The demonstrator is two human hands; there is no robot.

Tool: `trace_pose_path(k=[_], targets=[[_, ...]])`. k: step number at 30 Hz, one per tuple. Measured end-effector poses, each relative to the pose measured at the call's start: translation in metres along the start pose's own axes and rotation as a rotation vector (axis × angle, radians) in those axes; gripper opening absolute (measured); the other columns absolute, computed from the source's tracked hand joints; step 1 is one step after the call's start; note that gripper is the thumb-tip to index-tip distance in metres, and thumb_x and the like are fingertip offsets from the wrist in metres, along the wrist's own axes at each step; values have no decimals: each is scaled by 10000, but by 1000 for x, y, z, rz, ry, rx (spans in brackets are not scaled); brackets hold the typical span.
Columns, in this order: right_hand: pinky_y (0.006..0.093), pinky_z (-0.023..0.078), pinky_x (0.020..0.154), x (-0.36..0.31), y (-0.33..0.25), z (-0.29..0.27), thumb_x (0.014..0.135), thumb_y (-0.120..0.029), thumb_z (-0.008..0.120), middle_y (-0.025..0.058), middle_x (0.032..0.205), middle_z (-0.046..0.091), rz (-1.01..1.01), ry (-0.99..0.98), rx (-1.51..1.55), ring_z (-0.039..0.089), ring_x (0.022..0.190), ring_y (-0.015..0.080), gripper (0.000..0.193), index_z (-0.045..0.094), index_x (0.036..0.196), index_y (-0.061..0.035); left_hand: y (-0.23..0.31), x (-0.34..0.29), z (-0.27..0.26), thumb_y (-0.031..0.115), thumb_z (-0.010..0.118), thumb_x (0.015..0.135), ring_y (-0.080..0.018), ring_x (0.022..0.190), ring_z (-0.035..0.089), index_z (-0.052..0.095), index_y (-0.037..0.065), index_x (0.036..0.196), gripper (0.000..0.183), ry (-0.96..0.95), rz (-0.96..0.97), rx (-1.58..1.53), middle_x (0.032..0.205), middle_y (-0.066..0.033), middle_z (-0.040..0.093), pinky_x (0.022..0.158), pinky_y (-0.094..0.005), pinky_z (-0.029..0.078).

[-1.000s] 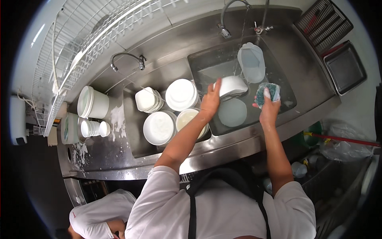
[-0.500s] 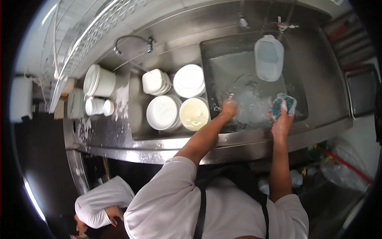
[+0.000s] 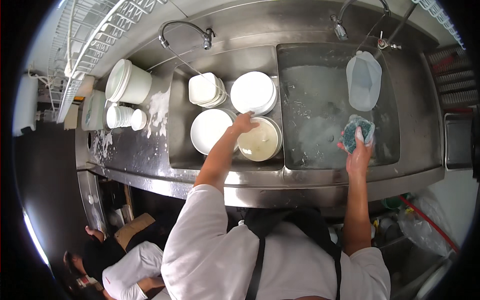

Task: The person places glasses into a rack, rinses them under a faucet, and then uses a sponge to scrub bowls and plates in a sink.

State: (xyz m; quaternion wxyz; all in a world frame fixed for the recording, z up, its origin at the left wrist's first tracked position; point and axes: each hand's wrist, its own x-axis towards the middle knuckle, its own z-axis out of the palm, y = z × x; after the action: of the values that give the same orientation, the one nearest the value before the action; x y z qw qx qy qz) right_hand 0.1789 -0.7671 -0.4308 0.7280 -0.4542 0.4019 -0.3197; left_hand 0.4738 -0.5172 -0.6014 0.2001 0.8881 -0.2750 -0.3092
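In my right hand [image 3: 359,152] is a soapy green scouring sponge [image 3: 356,131], held above the right basin with the thumb across it. My left hand [image 3: 244,123] reaches into the left basin. Its fingers are spread at the far rim of a round cream dish [image 3: 260,142] that tops a stack and has a little liquid in it. Right behind that hand rises a stack of round white plates [image 3: 252,92]. Another round white stack [image 3: 212,131] stands to its left, and squarish white dishes [image 3: 203,89] sit at the back left.
Cloudy water fills the right basin [image 3: 310,120], where a translucent plastic jug [image 3: 363,82] lies at the far right. Faucets [image 3: 206,39] arch over the sink. White tubs [image 3: 131,85] and small stacked cups [image 3: 120,117] stand on the left counter. Another person [image 3: 130,272] bends at lower left.
My left hand has come out of the right basin's water and moved left to the cream dish. The right hand still holds the sponge. The other person has shifted.
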Motion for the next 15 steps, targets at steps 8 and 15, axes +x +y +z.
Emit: trace_pose_path(k=[8, 15], targets=[[309, 556, 520, -29, 7, -18, 915, -223, 565, 63, 956, 602, 12, 104, -113, 631, 829, 171, 296, 507, 1151, -53, 1, 7, -5, 87, 483, 856, -316, 896, 648, 598, 113, 1178, 343, -148, 282, 522, 948, -164, 664, 775, -420, 523], [295, 560, 520, -40, 13, -6, 915, -243, 567, 51, 971, 603, 30, 111, -99, 630, 840, 163, 317, 497, 1171, -70, 16, -11, -2, 175, 500, 886, -310, 930, 641, 629, 104, 1110, 268, -72, 225, 539, 963, -177, 656, 812, -420, 517]])
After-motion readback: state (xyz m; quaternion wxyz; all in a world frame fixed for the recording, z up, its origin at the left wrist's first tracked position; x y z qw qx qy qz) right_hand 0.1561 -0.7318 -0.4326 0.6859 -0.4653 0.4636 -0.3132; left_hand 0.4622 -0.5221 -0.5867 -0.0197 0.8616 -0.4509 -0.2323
